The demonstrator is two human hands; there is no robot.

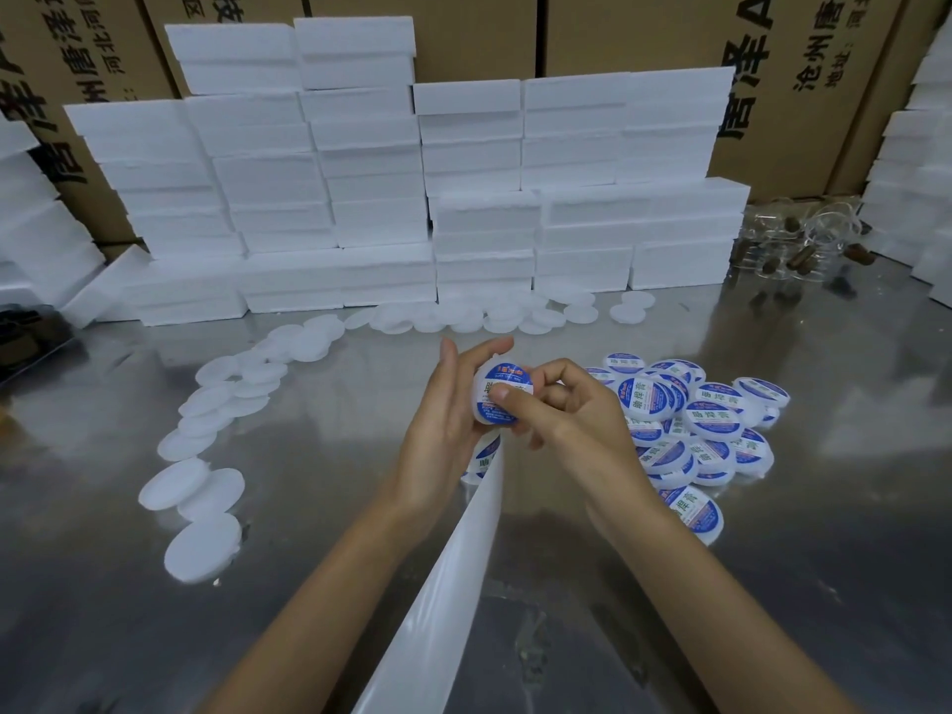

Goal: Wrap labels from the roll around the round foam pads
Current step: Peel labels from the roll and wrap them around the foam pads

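Left hand point(438, 425) cups a foam pad point(502, 394); right hand point(561, 409) thumb pins its blue-white label point(507, 379). Print beneath the fingertips illegible; backing strip point(453, 569) leaves frame below.

Printed text on the cartons and the round labels

The cardboard cartons point(803, 90) behind the white blocks carry large black Chinese characters turned sideways; "唐泽" and a big "A" can be read on the right one, with smaller "沧州唐泽" and "地址:河北" beside them, and "州唐泽" shows on the left carton point(67, 69). The blue-and-white labels on the piled pads point(711, 420) bear green characters reading "助焊膏"; their small print is too fine to read, as on the held pad's label point(502, 393).
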